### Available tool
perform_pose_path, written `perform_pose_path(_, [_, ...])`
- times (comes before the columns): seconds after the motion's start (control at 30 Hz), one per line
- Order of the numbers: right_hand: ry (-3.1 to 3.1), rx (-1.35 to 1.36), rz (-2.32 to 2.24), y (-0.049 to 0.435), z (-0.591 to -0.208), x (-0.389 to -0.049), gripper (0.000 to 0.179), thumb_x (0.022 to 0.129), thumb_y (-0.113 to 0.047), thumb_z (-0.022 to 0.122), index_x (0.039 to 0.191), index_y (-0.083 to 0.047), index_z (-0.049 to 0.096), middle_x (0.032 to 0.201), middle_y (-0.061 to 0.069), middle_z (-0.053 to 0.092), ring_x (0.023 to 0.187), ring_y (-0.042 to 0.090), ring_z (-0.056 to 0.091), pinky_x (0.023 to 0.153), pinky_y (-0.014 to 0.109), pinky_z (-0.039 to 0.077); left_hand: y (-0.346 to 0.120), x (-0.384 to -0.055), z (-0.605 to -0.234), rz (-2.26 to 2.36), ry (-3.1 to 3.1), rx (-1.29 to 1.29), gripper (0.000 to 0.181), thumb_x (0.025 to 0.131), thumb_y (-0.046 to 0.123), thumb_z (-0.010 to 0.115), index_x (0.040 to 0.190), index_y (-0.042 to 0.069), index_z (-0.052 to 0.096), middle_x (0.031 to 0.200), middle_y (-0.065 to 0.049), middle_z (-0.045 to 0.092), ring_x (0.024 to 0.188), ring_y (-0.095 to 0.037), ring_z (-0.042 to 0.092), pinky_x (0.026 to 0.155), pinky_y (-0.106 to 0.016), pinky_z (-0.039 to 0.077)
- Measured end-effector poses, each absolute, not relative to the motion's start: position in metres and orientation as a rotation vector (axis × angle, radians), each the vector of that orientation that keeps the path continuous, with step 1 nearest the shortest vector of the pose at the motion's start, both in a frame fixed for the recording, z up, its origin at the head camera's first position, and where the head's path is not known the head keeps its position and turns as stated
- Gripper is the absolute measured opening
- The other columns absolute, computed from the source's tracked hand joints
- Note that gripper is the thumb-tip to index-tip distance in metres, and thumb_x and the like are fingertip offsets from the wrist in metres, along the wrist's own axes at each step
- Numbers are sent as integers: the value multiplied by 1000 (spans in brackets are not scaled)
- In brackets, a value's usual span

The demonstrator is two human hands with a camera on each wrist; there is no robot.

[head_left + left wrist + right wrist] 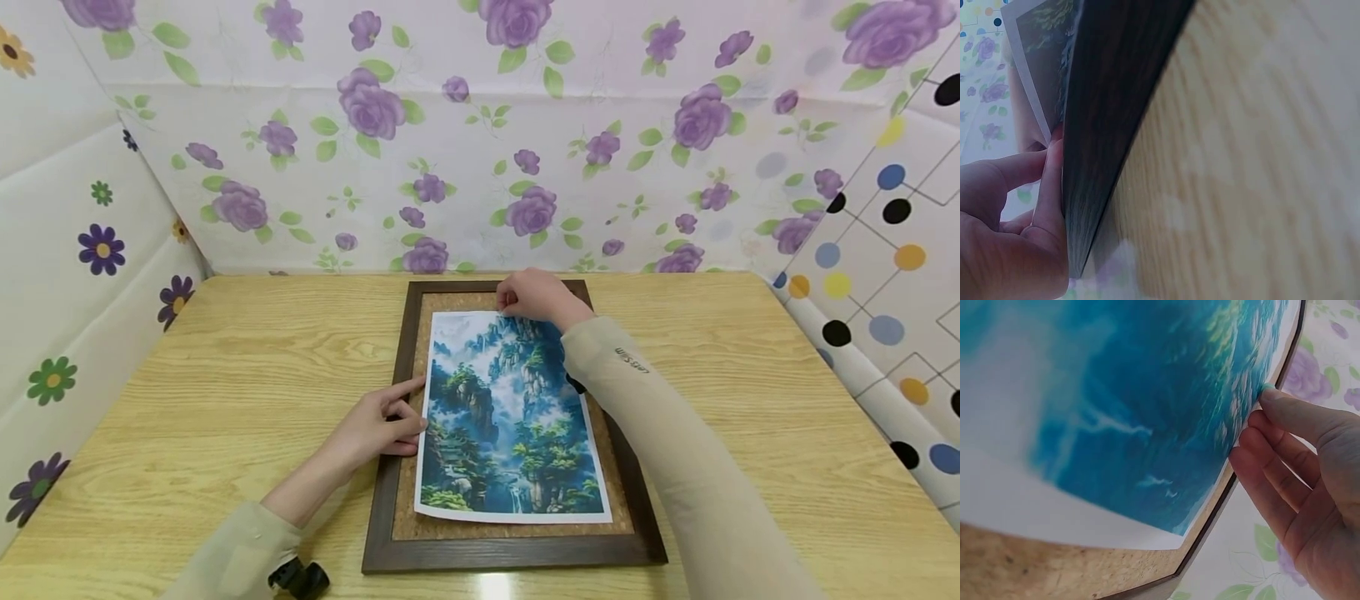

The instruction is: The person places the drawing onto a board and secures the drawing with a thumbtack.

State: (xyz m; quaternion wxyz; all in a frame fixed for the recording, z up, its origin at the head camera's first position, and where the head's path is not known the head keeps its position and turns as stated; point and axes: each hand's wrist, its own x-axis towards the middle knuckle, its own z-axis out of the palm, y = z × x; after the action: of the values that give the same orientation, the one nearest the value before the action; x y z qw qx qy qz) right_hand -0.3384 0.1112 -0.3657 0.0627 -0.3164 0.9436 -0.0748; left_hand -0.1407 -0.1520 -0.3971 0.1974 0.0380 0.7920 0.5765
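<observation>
Print (517,417): 1 pc, blue-green mtn landscape w/ white border, ctr of head view, lying over cork, inside frame; lower L corner looks a bit raised.
Frame (510,553): 1, dk brown, 4 sides, ctr to lower ctr, flat on tabletop.
Cork panel (510,532): 1, tan speckled, shows as strips around the print, incl. along bottom edge.
Hands: 2, both at the print.
L hand (375,429): ctr-left, at print's L edge; index fairly straight, thumb tip apart from it, both touching the edge; no pinch seen there.
R hand (536,296): upper ctr, pinching print's top edge; R wrist view has thumb on the printed face, other fingers at the edge.
Sleeves (675,442): 2, pale beige; R one w/ small dk lettering, L one at bottom left.
Black wrist device (303,577): 1 plainly seen by L sleeve, lower left of ctr; dk bit under R forearm too small to ID.
Tabletop (262,375): 1, yellowish wood grain, 1 bright glare spot at bottom ctr.
Coverings: 3 — purple-rose back sheet (450,167) across top, daisy-type sheet (67,292) at left, dotted sheet (885,275) at right.
</observation>
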Motion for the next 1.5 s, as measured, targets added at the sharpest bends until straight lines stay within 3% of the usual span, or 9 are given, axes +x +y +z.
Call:
perform_pose_path(0.87, [2853, -880, -251, 111, -364, -340, 7, 95, -23, 68, 91, -21, 73, 94, 0, 72, 83, 18, 64, 82, 37, 54, -151, -140, -396, 1597, 2235, 105, 66, 97, 9, 61, 156, 14, 32, 96, -10, 70, 80, -16, 71, 74, -34, 63])
perform_pose_path(1.5, [2834, -828, -304, 111, -362, -342, 11, 95, -24, 67, 87, -20, 73, 88, 1, 71, 77, 18, 60, 78, 36, 52, -151, -140, -397, 1605, 2236, 107, 66, 97, 9, 60, 156, 14, 31, 96, -10, 70, 82, -16, 71, 75, -34, 63])
